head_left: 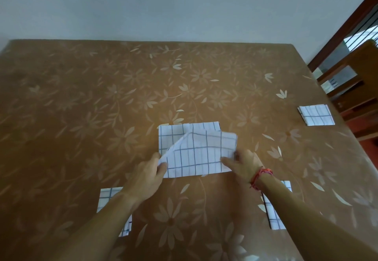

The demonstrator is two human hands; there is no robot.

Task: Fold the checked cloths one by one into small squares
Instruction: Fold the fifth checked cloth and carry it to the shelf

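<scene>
A white cloth with blue checks (196, 150) lies in the middle of the brown flowered table (102, 97), partly folded, with its top layer lifted and skewed to the right. My left hand (149, 172) pinches the raised near-left corner of that layer. My right hand (243, 164) pinches the near-right edge; a red thread band circles its wrist. A folded checked square (316, 115) rests near the table's right edge. Two more checked cloths lie close to me, one (106, 197) under my left forearm and one (274, 213) under my right forearm, both partly hidden.
A pale wall runs behind the table's far edge. Wooden chairs (351, 89) and a dark wooden frame stand off the table's right side, close to the folded square.
</scene>
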